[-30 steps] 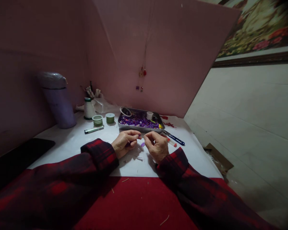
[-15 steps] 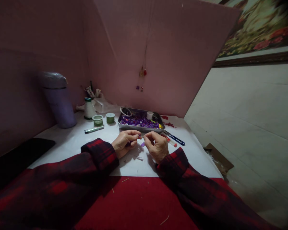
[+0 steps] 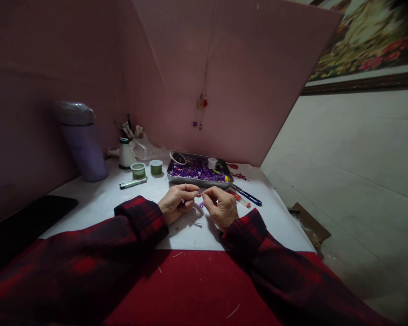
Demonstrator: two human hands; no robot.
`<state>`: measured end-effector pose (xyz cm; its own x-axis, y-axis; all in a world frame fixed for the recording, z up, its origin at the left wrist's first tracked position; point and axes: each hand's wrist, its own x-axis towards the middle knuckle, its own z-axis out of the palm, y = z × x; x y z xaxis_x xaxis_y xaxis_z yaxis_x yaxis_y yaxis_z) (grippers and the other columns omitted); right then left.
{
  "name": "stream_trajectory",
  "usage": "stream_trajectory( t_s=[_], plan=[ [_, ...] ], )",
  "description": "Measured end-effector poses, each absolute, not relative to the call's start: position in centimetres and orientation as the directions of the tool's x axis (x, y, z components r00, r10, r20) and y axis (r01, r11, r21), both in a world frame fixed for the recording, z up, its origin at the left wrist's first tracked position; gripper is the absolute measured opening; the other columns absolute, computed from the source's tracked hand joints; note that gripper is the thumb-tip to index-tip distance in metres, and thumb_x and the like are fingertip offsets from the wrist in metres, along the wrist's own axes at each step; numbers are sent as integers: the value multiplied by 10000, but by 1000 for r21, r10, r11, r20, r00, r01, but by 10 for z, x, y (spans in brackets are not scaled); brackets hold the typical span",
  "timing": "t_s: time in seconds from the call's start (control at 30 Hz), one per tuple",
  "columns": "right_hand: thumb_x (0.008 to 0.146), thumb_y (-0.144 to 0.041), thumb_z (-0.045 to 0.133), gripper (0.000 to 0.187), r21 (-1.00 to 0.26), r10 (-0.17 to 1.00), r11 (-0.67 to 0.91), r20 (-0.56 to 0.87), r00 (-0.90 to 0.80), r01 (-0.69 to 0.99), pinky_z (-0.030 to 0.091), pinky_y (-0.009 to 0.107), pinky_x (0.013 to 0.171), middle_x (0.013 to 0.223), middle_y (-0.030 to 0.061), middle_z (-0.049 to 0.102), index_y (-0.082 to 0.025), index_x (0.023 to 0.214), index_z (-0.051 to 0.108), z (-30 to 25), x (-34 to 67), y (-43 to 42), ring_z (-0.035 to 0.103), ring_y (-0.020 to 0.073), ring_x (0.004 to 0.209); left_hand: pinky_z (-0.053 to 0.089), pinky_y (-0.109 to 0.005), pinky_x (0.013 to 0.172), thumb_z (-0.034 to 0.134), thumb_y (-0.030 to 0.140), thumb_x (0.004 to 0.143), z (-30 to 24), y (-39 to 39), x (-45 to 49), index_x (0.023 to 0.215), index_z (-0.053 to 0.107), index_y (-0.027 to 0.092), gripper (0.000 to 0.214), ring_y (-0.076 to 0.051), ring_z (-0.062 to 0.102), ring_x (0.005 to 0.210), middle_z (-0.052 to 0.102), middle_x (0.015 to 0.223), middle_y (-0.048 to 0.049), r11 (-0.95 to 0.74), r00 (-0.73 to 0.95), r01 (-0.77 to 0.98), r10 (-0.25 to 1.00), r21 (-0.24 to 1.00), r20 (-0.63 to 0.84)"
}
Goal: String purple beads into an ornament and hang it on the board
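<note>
My left hand (image 3: 177, 202) rests on the white table sheet (image 3: 98, 203) with its fingers pinched on a small purple bead (image 3: 198, 194). My right hand (image 3: 221, 206) faces it, thumb and forefinger pinched close to the same bead; what it holds is too thin to make out. Another purple bead (image 3: 201, 204) hangs or lies just below the fingertips. A metal tray (image 3: 224, 166) full of purple beads sits right behind both hands.
A lilac thermos (image 3: 81, 142) stands at the back left, with a white bottle (image 3: 125, 154), two green thread spools (image 3: 146, 169) and a lighter (image 3: 133, 183) near it. Pens (image 3: 246, 196) lie right of the tray. Pink boards (image 3: 224, 77) wall the table; beaded strings hang there.
My right hand has edged slightly left, closing the gap to the left fingertips. Everything else is still.
</note>
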<state>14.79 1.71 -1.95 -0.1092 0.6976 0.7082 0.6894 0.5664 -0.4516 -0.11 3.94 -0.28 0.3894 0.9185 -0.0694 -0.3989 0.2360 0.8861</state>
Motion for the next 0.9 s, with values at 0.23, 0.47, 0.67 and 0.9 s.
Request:
stream_trajectory(
  t_s=[0.23,0.47,0.67,0.9],
  plan=[
    [822,-223,497,163,-452,709,561,694,-122,693,367,234,538,608,2,569,-174,690,579,-20,149,18,467,109,520,138,-177,360,664,59,607,-3,40,-1,689,604,82,104,-24,329,366,511,537,0,244,389,-373,917,895,-87],
    [834,-231,494,175,-452,709,564,694,-124,690,378,239,553,648,17,599,-175,694,584,-22,150,19,502,122,556,161,-184,371,704,69,574,-9,42,-1,719,621,97,169,-30,363,368,514,533,16,181,341,-362,939,915,-51],
    [857,-226,474,172,-489,712,607,685,-155,626,389,237,566,657,19,593,-174,737,586,-22,151,21,526,132,588,162,-185,366,712,86,569,-8,41,1,689,615,97,155,-36,357,356,506,484,23,154,316,-359,948,921,-35],
    [881,-190,412,178,-574,759,603,627,-175,554,419,231,603,663,12,593,-163,872,588,-21,151,21,557,131,608,146,-180,363,712,120,594,-7,40,1,640,598,92,126,-34,344,356,495,460,21,153,302,-343,952,927,-45]
  ],
)
